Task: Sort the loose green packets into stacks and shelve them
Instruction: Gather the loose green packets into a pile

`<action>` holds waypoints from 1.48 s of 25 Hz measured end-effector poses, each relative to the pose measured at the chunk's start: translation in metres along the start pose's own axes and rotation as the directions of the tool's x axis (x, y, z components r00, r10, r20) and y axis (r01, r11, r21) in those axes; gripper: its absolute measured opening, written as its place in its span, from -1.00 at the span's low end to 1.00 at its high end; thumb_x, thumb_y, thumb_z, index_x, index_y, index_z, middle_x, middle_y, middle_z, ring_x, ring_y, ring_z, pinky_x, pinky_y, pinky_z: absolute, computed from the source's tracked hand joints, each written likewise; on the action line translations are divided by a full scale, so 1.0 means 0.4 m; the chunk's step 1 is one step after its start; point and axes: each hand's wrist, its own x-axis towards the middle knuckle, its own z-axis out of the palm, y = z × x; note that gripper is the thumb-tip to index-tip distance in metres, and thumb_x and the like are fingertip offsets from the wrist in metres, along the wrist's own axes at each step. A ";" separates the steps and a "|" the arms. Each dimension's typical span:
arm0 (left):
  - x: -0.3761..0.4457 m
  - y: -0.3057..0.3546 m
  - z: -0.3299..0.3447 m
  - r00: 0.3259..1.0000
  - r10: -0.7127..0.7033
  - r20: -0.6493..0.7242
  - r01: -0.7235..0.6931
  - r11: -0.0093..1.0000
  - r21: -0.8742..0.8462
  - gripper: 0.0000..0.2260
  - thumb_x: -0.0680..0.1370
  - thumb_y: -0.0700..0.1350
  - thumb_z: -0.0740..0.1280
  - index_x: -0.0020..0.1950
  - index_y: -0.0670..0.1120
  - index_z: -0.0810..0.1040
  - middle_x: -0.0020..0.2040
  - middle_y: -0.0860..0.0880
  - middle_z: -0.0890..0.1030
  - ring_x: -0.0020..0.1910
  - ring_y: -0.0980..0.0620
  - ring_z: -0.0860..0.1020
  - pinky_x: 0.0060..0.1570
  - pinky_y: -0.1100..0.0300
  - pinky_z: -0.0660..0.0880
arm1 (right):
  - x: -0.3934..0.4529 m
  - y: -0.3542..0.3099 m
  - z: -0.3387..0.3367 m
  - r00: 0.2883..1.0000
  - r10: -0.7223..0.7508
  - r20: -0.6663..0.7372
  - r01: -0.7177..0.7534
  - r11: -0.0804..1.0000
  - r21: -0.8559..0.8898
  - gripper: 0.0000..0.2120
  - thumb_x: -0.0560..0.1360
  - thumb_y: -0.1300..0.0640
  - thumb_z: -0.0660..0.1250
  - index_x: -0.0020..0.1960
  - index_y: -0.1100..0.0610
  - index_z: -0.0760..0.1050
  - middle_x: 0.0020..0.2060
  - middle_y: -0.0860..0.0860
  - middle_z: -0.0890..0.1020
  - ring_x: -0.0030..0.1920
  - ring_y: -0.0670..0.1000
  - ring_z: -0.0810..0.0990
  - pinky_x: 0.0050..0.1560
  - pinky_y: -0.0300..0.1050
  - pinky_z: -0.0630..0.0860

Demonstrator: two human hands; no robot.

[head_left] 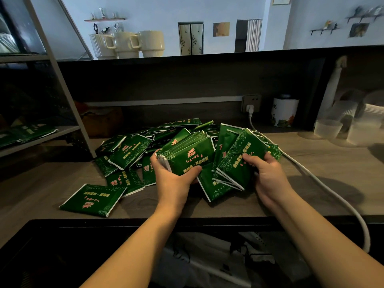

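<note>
Green packets point(133, 154) lie heaped on the counter point(311, 171). The left hand point(172, 177) grips one gathered stack point(187, 156) above the heap; the right hand point(268, 175) holds a fanned bunch point(234, 163) just beside it.
</note>
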 end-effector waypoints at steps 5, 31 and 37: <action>-0.001 0.007 -0.004 0.996 -0.085 0.008 0.086 0.995 -0.046 -0.32 0.29 -0.28 0.65 0.20 0.09 0.34 0.16 -0.05 0.62 -0.01 0.03 0.71 -0.15 0.02 0.68 | 0.004 -0.001 -0.012 0.995 0.090 0.041 -0.092 0.995 0.033 -0.69 0.53 0.37 0.31 0.25 0.21 0.53 0.03 0.14 0.71 -0.01 0.09 0.71 0.00 0.04 0.67; 0.015 -0.022 -0.002 0.960 -0.184 0.209 0.160 0.979 0.130 -0.03 -0.01 0.19 0.73 0.29 0.17 0.33 0.14 0.13 0.69 0.17 0.07 0.66 0.30 -0.03 0.51 | -0.038 0.056 0.051 0.995 -0.002 -0.099 0.008 0.998 0.063 -0.75 0.51 0.37 0.38 0.17 0.21 0.54 -0.02 0.13 0.71 0.02 0.13 0.69 0.09 0.10 0.62; 0.011 -0.019 0.000 0.948 -0.220 0.228 0.219 0.975 0.032 -0.21 0.11 0.00 0.68 0.23 0.16 0.37 0.19 -0.08 0.67 0.07 -0.03 0.71 -0.11 -0.03 0.67 | -0.042 0.040 0.033 0.991 -0.111 -0.070 0.086 0.952 -0.295 -0.47 0.39 0.32 0.53 0.23 0.07 0.36 -0.03 0.01 0.66 -0.07 0.00 0.69 -0.12 -0.01 0.67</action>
